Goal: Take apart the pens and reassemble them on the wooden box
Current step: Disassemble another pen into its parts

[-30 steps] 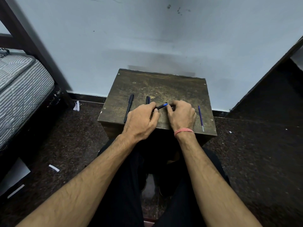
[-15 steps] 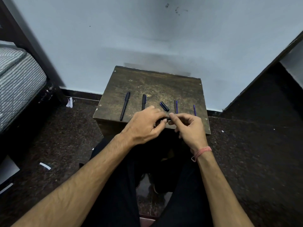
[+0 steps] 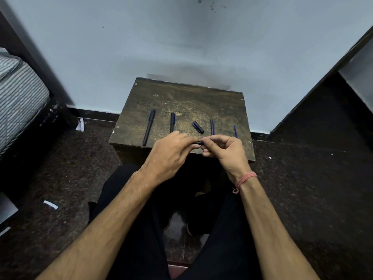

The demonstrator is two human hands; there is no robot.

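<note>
The head view looks down on a wooden box (image 3: 181, 102) that stands against a pale wall, its near edge just above the person's knees; dark speckled floor (image 3: 302, 188) lies open on both sides of it, a striped mattress (image 3: 18, 98) sits well off to the left and a dark slanted panel (image 3: 323, 93) closes in at the right. Both hands meet over the near edge of the box: the left hand (image 3: 169, 154) has its fingers curled round a short black pen part (image 3: 198, 142), and the right hand (image 3: 226, 148) pinches the same part's right end between thumb and forefinger. The piece lies roughly sideways, its long axis running left to right between the two hands; most of it is hidden by the fingers. On the box top, well clear of the far edge, a full black pen (image 3: 149, 127) lies with its long axis running away from the person, leaning slightly right at the far end. Just to its right a second black pen (image 3: 172, 122) points the same way, its near end under the left hand. A black cap (image 3: 198, 127) lies tilted, its far end to the left. Two thin refills (image 3: 212, 126) lie side by side, and a single blue refill (image 3: 235, 131) lies near the right edge, all pointing away from the person. Compared with half a second ago, the hands sit a little higher over the box edge, and the loose parts lie as they did.
</note>
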